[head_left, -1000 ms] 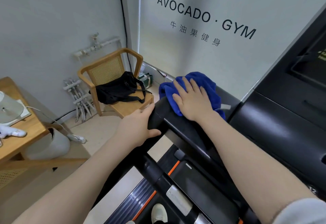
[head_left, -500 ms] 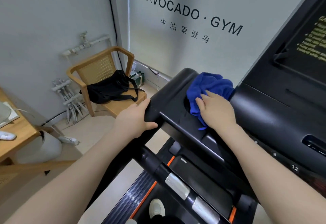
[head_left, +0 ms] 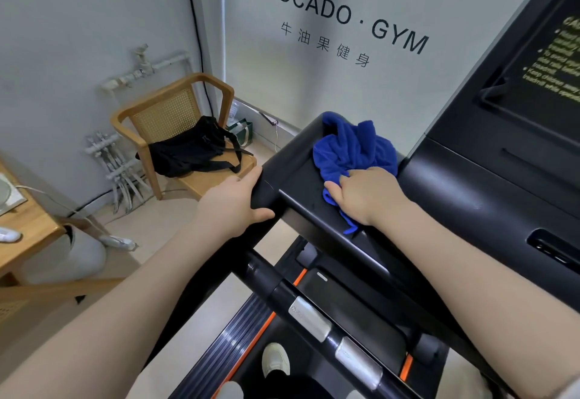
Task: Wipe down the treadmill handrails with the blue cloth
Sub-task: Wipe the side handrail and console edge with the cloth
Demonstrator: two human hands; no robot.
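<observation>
1 blue cloth (head_left: 353, 147) bunched under R hand (head_left: 367, 196) clutching it, L hand (head_left: 232, 204) gripping handrail (head_left: 282, 175) edge

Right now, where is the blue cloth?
In the head view the blue cloth lies bunched right of centre on the treadmill's black side tray, pressed under the right hand, just left of the console.

Blue cloth (head_left: 351, 150), black handrail (head_left: 292, 175)
</observation>
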